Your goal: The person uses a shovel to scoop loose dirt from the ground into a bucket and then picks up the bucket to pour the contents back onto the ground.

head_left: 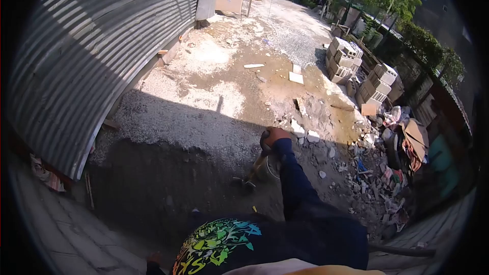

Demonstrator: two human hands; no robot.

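My right hand (277, 136), at the end of a dark sleeve, is closed round the dark top of a tool's handle (258, 165). The wooden shaft slants down to the left, towards a metal part (245, 183) over dark, wet-looking material (153, 186). A curved, rim-like edge (273, 168) shows beside the shaft, partly behind my forearm. At the bottom left, a dim brownish shape (154, 258) beside my shirt may be my left hand; its fingers cannot be made out.
Corrugated metal sheeting (102, 46) stands on the left. Broken rubble (326, 158) and heaped bags and debris (397, 147) lie on the right. Hollow blocks (344, 61) are stacked farther back. Pale gravel (188, 117) covers ground ahead. A block wall (66, 224) edges the lower left.
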